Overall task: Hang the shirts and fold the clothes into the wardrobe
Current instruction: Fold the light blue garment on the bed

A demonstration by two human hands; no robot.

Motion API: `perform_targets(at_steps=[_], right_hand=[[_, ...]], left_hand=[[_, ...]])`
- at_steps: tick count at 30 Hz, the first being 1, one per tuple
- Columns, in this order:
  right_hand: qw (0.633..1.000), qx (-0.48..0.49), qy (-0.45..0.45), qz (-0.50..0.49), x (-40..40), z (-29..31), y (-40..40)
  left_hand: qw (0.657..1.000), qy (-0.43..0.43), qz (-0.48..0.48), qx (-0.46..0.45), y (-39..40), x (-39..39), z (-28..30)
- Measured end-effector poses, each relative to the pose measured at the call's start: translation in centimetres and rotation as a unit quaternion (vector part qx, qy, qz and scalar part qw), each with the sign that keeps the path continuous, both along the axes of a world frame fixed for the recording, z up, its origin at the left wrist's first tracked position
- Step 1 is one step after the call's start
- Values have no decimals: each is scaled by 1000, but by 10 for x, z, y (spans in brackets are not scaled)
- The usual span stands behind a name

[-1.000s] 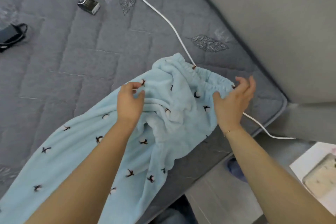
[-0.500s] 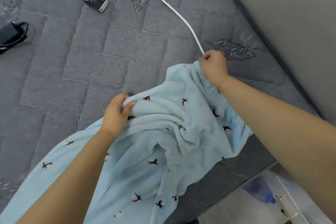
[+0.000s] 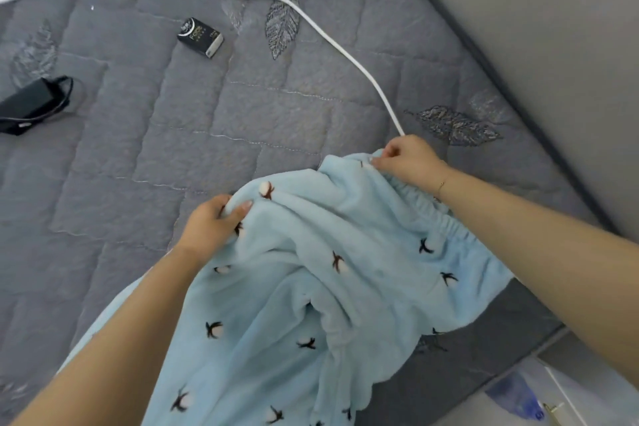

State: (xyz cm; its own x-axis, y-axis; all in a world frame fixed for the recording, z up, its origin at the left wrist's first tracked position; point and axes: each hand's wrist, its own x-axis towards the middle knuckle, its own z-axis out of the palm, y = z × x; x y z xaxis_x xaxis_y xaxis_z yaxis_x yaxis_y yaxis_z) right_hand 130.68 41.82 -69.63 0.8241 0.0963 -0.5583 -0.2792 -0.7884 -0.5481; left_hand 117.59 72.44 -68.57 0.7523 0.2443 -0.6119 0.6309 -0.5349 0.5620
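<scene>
Lengthwise, the pale blue fleece trousers point(image 3: 311, 287) run from lower left up to the elastic waistband at upper right, near the mattress point(image 3: 173, 149) corner. Soft, plush cloth, rumpled, dotted with small dark sprigs. Left hand point(image 3: 211, 228) grips a fold; right hand point(image 3: 408, 159) pinches the gathered waistband. Quilted grey mattress with stitched leaves carries a white cable point(image 3: 311, 24), a black box point(image 3: 200, 37) and a black adapter point(image 3: 31, 105).

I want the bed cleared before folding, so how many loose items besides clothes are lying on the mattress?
3: a white cable across the top, a small black box upper middle, a black power adapter at left. More may lie under the blue garment.
</scene>
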Motion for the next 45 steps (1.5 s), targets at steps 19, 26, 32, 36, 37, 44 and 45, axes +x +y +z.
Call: perform_targets(at_steps=[19, 26, 32, 36, 37, 44, 45], right_hand=[[983, -5, -71, -169, 127, 11, -21], [968, -93, -219, 85, -8, 23, 41], [969, 54, -170, 170, -161, 43, 137], [974, 106, -139, 146, -269, 50, 202], [980, 120, -106, 116, -297, 48, 218], [917, 189, 182, -299, -453, 25, 320], [917, 186, 152, -320, -461, 25, 330]], left_hand=[[989, -140, 21, 42, 10, 132, -27], [991, -111, 51, 46, 62, 47, -24], [993, 10, 102, 65, 147, -114, -7], [989, 64, 132, 26, 196, -213, -1], [988, 79, 134, 18, 207, -236, 0], [982, 147, 112, 47, 282, -368, -6], [984, 126, 122, 25, 287, -378, -6]])
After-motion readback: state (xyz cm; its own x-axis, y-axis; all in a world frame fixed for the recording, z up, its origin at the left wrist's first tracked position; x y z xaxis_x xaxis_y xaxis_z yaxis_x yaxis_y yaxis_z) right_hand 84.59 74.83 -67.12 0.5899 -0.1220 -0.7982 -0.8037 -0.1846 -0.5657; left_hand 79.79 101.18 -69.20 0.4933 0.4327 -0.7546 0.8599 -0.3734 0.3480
